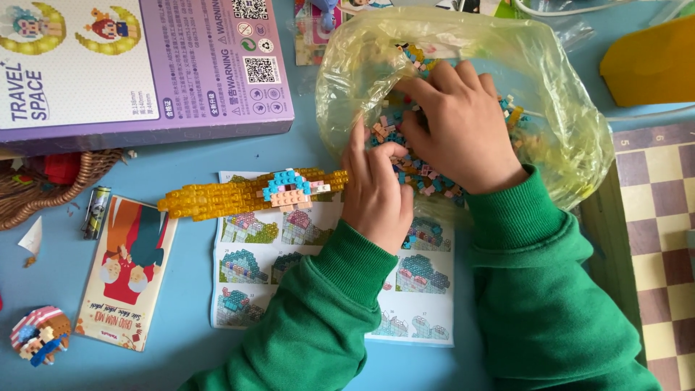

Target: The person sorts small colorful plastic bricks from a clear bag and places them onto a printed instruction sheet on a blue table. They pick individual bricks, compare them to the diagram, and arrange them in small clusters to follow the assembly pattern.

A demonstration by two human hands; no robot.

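Observation:
My right hand (456,127) reaches into a clear yellowish plastic bag (565,108), fingers spread over a heap of small coloured building bricks (427,181). My left hand (376,192) rests at the bag's mouth, fingers curled at the edge of the brick heap; whether it pinches a brick is hidden. Just left of it lies a half-built model (253,194): a long translucent yellow crescent with a small blue-haired brick figure on it. Both sleeves are green. Under my wrists lies an instruction sheet (253,268) with pictured steps.
A purple box (145,72) lies at top left over a wicker basket (43,188). A battery (96,211), a picture card (130,271) and a small finished brick figure (40,334) sit at left. A checkered board (659,239) and a yellow object (651,61) are at right.

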